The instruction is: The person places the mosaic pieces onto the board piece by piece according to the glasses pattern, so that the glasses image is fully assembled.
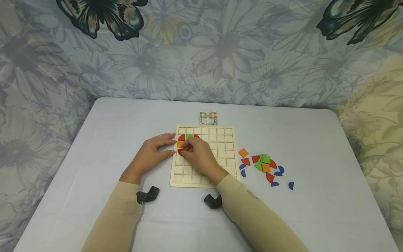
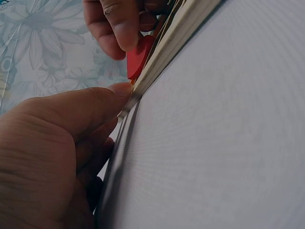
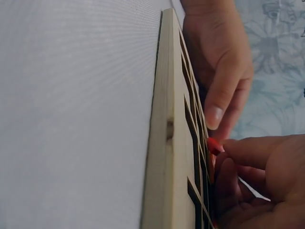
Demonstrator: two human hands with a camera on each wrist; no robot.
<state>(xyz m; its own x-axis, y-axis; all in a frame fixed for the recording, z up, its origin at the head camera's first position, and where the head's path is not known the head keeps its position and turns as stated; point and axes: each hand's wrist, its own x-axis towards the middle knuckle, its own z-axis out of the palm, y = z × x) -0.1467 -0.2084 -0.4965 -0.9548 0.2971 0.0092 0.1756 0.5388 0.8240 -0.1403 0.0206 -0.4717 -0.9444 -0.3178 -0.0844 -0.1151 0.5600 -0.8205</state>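
A wooden grid board (image 1: 186, 179) lies on the table, with a red quarter piece (image 1: 181, 137), a green square (image 1: 189, 137) and an orange square (image 1: 180, 144) in its upper left cells. Over the left columns, my right hand (image 1: 201, 157) pinches a red piece (image 2: 137, 58) between thumb and finger, low at the board. My left hand (image 1: 149, 154) touches the board's left edge with its fingertips, fingers extended. In the right wrist view the red piece (image 3: 215, 146) shows at the right thumb and finger, close to the left hand (image 3: 224, 71).
Loose pieces lie right of the board: an orange square (image 1: 243, 153), green pieces (image 1: 266, 159), red pieces (image 1: 270, 177) and blue half-round pieces (image 1: 291, 185). A small pattern card (image 1: 208, 117) sits behind the board. Black devices (image 1: 213, 201) are at both wrists.
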